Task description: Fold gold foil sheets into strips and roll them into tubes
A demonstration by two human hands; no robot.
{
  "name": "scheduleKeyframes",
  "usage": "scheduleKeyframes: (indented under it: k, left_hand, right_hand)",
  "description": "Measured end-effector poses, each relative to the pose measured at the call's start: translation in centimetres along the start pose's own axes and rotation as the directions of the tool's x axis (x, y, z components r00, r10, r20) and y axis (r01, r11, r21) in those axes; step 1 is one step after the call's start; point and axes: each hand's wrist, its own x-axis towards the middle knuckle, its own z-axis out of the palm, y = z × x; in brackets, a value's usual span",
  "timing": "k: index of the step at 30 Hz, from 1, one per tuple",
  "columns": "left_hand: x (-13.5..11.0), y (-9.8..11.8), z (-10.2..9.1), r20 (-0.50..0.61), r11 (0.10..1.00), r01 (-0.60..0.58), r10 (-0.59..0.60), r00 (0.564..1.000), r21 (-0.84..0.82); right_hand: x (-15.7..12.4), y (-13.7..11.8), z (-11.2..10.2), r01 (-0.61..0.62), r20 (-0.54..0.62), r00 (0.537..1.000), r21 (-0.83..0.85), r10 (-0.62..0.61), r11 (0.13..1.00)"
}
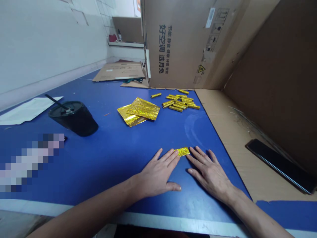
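A small folded piece of gold foil paper [183, 151] lies flat on the blue table [119, 148] between my hands. The fingertips of my left hand [159, 172] rest on its left end, fingers stretched out and thumb spread, partly covering it. My right hand [206, 168] lies palm down with fingers apart, its fingertips at the foil's right end. Farther back is a loose stack of flat gold foil sheets [143, 109]. To the right of that stack, several narrow gold foil rolls [179, 104] are heaped together, with one roll [156, 95] a little apart.
At left stands a dark cup [79, 119] with a straw, near a white sheet [27, 110]. Large cardboard panels [183, 49] wall off the back and right. A black phone-like object [279, 165] lies on cardboard at right. Flat cardboard [119, 71] rests at the back.
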Motion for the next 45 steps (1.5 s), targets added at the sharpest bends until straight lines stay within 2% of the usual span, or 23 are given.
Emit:
scheduleKeyframes:
  k: [3,6,8,13,21,30,33,38,42,45]
  left_hand:
    - [0.0,0.0,0.0,0.002,1.000,0.002,-0.002,1.000,-0.009]
    - [0.0,0.2,0.0,-0.002,1.000,0.014,-0.014,1.000,-0.001]
    - [0.0,0.2,0.0,-0.006,1.000,0.016,-0.016,1.000,0.005]
    - [0.0,0.1,0.3,-0.011,1.000,0.013,-0.013,1.000,0.009]
    - [-0.1,-0.1,0.4,-0.014,1.000,0.008,-0.008,1.000,-0.017]
    - [1.9,-3.2,-1.1,0.097,0.999,-0.028,0.026,0.995,0.019]
    - [2.4,-3.6,-1.4,0.109,0.999,-0.040,0.037,0.993,0.026]
    - [2.8,-1.9,-1.2,0.047,0.999,-0.027,0.026,0.999,0.029]
    - [2.9,0.2,-0.7,0.033,0.991,-0.136,0.137,0.990,-0.017]
    - [2.9,0.5,-0.1,0.031,0.992,-0.123,0.123,0.992,-0.018]
  right_hand:
    - [-0.1,0.2,-0.1,-0.008,0.014,1.000,0.014,0.008,1.000]
    - [0.0,0.2,-0.4,-0.047,-0.032,0.998,0.039,0.048,0.998]
    - [0.2,-0.3,-0.6,-0.032,-0.043,0.998,0.049,0.034,0.998]
    - [0.9,-1.7,-0.6,0.112,0.097,0.988,0.076,-0.119,0.991]
    - [0.6,-1.9,0.0,0.068,0.085,0.994,-0.013,-0.067,0.998]
    - [-1.1,-4.3,-0.5,0.122,0.043,0.992,-0.087,-0.119,0.989]
    - [-1.2,-4.8,-0.7,0.129,0.040,0.991,-0.095,-0.125,0.987]
    - [-0.8,-5.0,-1.0,0.131,0.056,0.990,-0.091,-0.126,0.987]
    - [-0.7,-5.0,-0.9,0.105,0.065,0.993,-0.065,-0.101,0.992]
    - [-0.7,-4.9,-0.9,0.109,0.069,0.992,-0.062,-0.105,0.992]
